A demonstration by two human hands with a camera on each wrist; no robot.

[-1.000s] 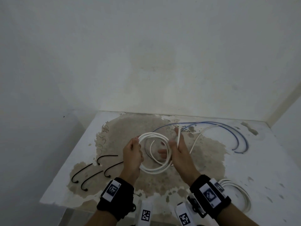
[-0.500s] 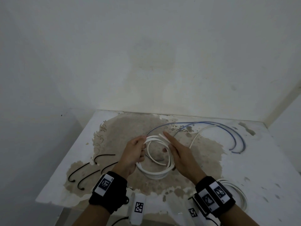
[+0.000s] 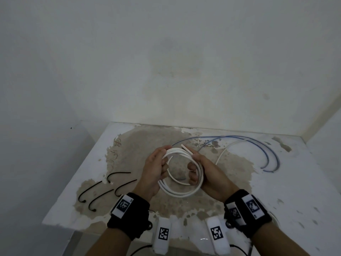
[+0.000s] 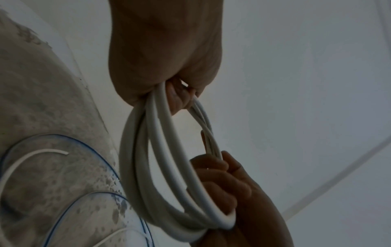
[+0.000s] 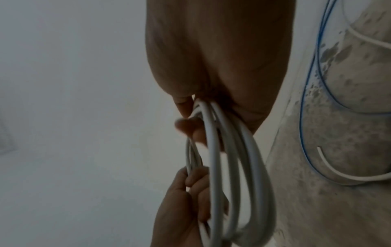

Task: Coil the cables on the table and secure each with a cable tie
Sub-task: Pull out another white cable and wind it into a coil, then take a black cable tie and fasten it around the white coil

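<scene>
A white cable coil of several loops hangs above the table between both hands. My left hand grips its left side with curled fingers, and my right hand grips its right side. One free end of the cable sticks out at the top by the right thumb. In the left wrist view the coil runs from my left hand down to my right hand. In the right wrist view the coil hangs from my right hand.
Three black cable ties lie on the table at the left. A blue cable and a loose white cable curve across the far right. Part of another white coil shows behind my right wrist. Walls enclose the table.
My right hand has closed its fingers round the coil's right side; earlier it was guiding the free end round. The coil is now tighter and held by both hands.
</scene>
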